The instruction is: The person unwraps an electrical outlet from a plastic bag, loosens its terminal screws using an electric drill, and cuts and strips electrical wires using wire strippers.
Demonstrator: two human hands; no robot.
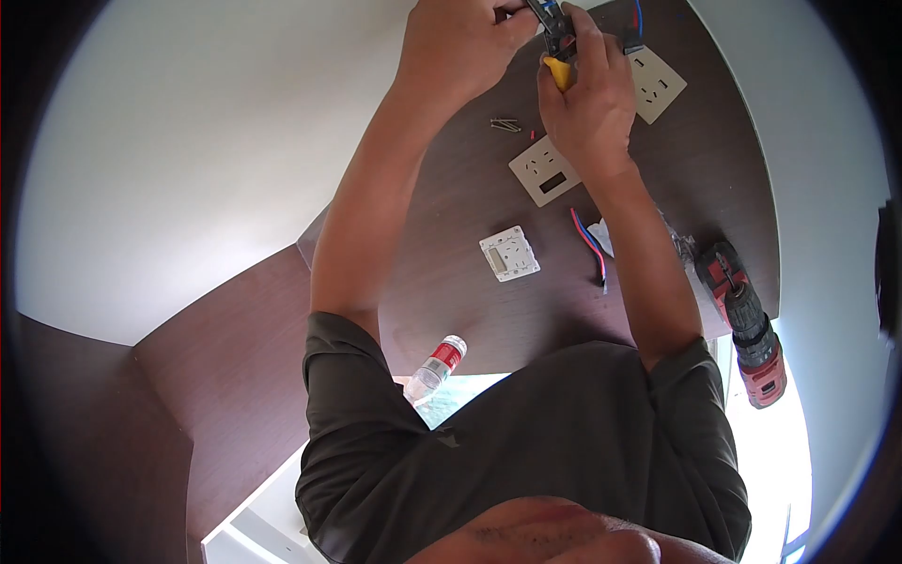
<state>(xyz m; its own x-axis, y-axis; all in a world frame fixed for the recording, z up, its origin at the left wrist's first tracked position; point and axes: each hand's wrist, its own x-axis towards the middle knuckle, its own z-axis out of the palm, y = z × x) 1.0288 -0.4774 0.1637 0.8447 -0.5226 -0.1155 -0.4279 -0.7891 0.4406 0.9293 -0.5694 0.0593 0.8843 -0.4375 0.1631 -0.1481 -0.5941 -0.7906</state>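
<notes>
At the top edge, my right hand point(597, 108) is wrapped round a dark pliers-like tool point(555, 30) with a yellow handle point(560, 73). My left hand point(460, 42) is closed beside the tool's head, its fingertips partly cut off by the frame; what they pinch is too small to tell. A bit of blue shows at the tool's head. Below my right hand lies a white socket panel point(545, 171), partly covered by the hand. Another socket panel point(658, 85) lies to its right, with red and blue wires point(640, 21) above it.
On the brown tabletop point(451, 301) lie screws point(505, 124), a white socket module point(510, 254) and loose red and blue wires point(589, 246). A red and black power drill point(747, 324) lies at the right edge. A plastic bottle point(436, 371) is near my body, at the front edge.
</notes>
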